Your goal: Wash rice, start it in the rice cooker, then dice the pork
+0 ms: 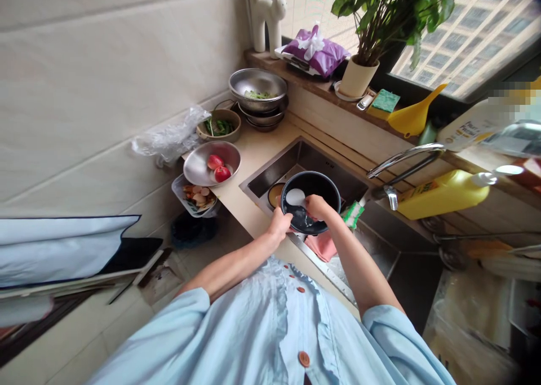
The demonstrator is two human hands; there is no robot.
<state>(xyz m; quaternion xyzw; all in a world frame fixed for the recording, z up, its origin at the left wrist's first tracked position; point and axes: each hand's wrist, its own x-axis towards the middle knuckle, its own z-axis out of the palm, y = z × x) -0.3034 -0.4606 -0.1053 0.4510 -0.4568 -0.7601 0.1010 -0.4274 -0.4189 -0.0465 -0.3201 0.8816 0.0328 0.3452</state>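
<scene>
My left hand [280, 225] grips the near left rim of a dark round pot [318, 183], which is tilted toward me over the sink [270, 173]. Inside the pot, the closed fingers of my right hand [318, 208] are at the edge of a smooth white round thing [295, 197]; its kind is not clear. Some water glistens on the pot's bottom. Beneath the pot, a round brownish dish [275, 194] shows in the basin. A pink cloth [323, 245] lies by the sink's front edge, and a green-and-white brush [353, 215] is just right of the pot.
The faucet [408, 156] reaches over the sink from the right, near a yellow bottle [442, 194]. To the left stand a metal bowl [196, 162] with red fruit, a bowl of greens [218, 127] and stacked metal bowls [257, 83]. A potted plant [359, 78] is on the sill.
</scene>
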